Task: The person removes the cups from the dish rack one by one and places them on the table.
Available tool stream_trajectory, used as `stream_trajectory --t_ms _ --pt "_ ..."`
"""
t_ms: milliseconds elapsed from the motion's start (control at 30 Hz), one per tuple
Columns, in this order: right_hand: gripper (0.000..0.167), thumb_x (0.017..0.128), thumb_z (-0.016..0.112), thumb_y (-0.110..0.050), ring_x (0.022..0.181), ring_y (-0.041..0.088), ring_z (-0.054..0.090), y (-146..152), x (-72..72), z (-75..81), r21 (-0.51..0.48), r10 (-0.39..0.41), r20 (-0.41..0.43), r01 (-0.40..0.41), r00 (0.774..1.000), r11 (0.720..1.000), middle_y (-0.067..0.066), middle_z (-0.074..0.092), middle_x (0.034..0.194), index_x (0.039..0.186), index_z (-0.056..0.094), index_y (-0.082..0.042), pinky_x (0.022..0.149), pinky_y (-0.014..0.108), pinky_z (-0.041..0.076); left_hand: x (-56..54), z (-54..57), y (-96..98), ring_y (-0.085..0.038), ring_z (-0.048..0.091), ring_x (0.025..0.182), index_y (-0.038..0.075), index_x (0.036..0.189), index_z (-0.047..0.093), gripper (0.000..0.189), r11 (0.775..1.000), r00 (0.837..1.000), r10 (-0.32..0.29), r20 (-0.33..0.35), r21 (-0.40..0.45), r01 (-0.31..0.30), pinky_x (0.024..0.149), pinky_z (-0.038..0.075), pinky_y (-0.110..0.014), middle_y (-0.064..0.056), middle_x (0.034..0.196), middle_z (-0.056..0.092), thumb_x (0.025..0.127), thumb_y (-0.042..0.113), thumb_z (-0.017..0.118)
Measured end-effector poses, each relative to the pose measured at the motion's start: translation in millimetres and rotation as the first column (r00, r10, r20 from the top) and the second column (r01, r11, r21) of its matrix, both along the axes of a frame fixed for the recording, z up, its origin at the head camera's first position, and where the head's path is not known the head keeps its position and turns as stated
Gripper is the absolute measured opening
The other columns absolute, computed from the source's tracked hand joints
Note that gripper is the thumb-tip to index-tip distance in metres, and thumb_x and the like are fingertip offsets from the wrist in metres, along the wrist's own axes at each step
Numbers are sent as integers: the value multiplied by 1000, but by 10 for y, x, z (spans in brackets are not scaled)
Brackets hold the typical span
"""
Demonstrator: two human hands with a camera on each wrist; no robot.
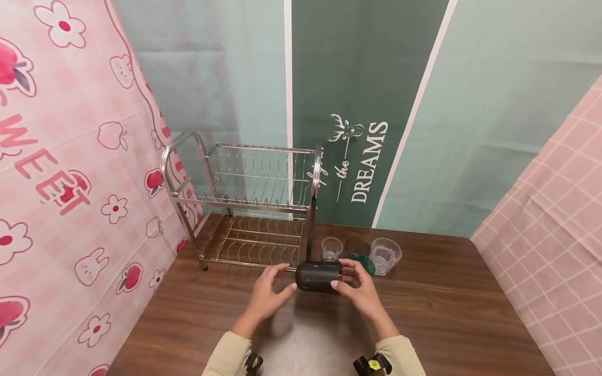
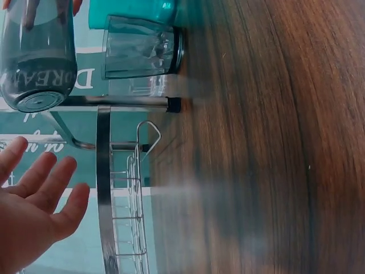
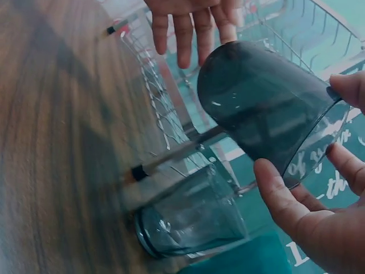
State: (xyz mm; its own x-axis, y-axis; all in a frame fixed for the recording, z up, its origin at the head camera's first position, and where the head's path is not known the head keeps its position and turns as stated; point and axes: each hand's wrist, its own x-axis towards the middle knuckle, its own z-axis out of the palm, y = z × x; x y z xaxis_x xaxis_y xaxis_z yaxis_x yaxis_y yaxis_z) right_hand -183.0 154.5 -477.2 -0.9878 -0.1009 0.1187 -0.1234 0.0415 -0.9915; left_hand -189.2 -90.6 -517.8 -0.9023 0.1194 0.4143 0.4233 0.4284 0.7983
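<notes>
A dark grey see-through tumbler (image 1: 316,275) lies sideways in the air over the table. My right hand (image 1: 361,288) grips it near the rim, thumb and fingers on either side, as the right wrist view shows with the tumbler (image 3: 256,103) and right hand (image 3: 313,222). At the rounded base end, my left hand (image 1: 269,296) stands with fingers spread. In the left wrist view the left hand (image 2: 37,214) has a gap between its fingers and the tumbler (image 2: 37,68).
Behind the hands stand a small clear glass (image 1: 332,247), a dark glass (image 1: 357,245), a teal cup (image 1: 366,264) and a clear glass (image 1: 386,255). A two-tier metal dish rack (image 1: 244,205) is at the back left of the wooden table (image 1: 447,303). Printed cloths hang around it.
</notes>
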Motion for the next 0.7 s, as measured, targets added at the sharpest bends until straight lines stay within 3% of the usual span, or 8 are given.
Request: stream_trajectory --t_ms 167,300,433,533,700 --pt "52 78 67 3 94 37 52 81 45 165 53 -16 26 14 1000 999 26 52 106 126 48 4 61 35 50 -10 -9 65 -23 55 102 10 119 59 49 990 999 22 -36 -141 -27 83 44 -43 -6 113 56 76 29 72" --pt "51 78 70 1 91 31 53 185 5 101 97 -42 14 41 999 994 24 53 106 125 50 1 61 33 50 -2 37 128 -25 56 103 11 119 59 50 976 999 36 -37 -216 -43 84 44 -45 -3 113 55 76 33 71" --pt "52 77 73 -5 89 27 54 268 -29 57 177 -60 -20 63 998 982 21 55 105 125 52 -5 61 32 50 -8 74 189 -23 56 100 12 116 61 47 951 995 30 -91 -305 -56 81 44 -43 -2 109 57 76 35 71" --pt "53 76 75 -10 88 27 55 303 -34 92 259 -67 -53 79 996 963 18 59 103 124 54 -7 64 32 48 -11 88 223 -21 55 100 13 113 62 44 924 988 16 -155 -376 -74 79 43 -42 -1 106 58 76 35 71" --pt "53 74 78 -19 91 29 58 342 -27 181 419 -87 -81 113 993 901 15 60 104 123 57 -13 70 38 45 -20 105 262 -19 55 96 14 110 64 41 893 971 1 -239 -437 -108 75 42 -39 -1 101 58 75 36 71"
